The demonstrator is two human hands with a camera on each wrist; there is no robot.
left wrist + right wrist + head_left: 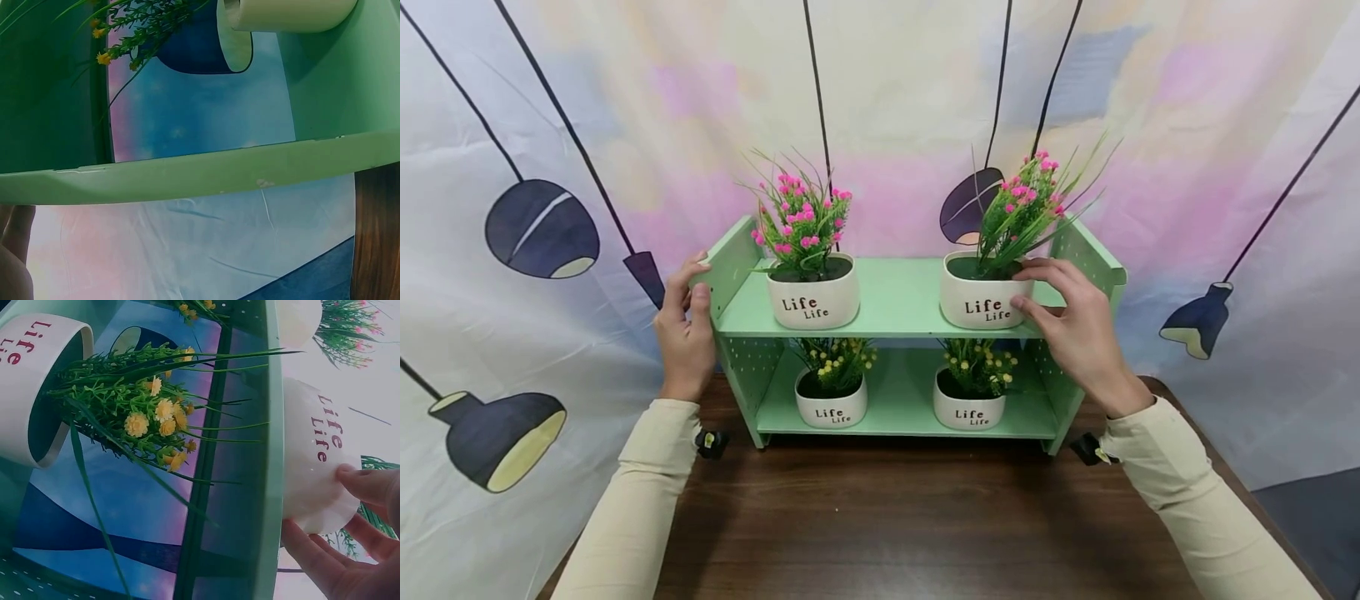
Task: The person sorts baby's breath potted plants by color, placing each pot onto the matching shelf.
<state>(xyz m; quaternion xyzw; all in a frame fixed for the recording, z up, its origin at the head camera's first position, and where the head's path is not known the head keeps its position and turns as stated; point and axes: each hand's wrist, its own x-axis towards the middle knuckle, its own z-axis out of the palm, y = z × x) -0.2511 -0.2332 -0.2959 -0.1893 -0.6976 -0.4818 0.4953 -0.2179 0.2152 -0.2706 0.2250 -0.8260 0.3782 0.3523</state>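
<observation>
My right hand (1078, 321) pinches the right end of a white pot (966, 310) lettered "Life", which holds pink artificial flowers. That pot stands on the top board of a green two-tier shelf (898, 296). In the right wrist view, the thumb (365, 484) lies on the pot's front and the other fingers reach under and behind it. My left hand (688, 337) rests against the outside of the shelf's left side panel, fingers bent. The left wrist view shows only part of that hand beyond the panel edge (187, 181). A matching pink-flowered pot (812, 302) stands top left.
Two white pots with yellow flowers, left (831, 410) and right (970, 412), stand on the lower board. The shelf is on a dark brown wooden table (880, 517). A curtain (880, 100) printed with lamps hangs close behind.
</observation>
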